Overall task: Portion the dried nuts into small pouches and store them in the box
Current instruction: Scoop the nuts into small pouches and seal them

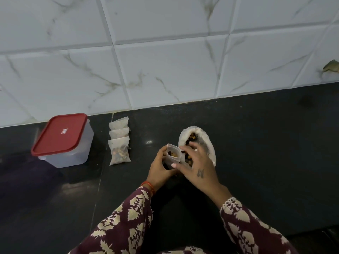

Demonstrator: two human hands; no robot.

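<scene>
Left hand (pixel 161 169) grips the open pouch (pixel 172 156) — right hand (pixel 197 165) hovers above, fingers curled round nuts (pixel 189 158).

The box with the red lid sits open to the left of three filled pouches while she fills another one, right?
Not quite: the box is closed, its red lid sitting flat on top, as the head view shows. The rest holds: it stands left of the three filled pouches, and the left hand holds a small pouch being filled.
</scene>
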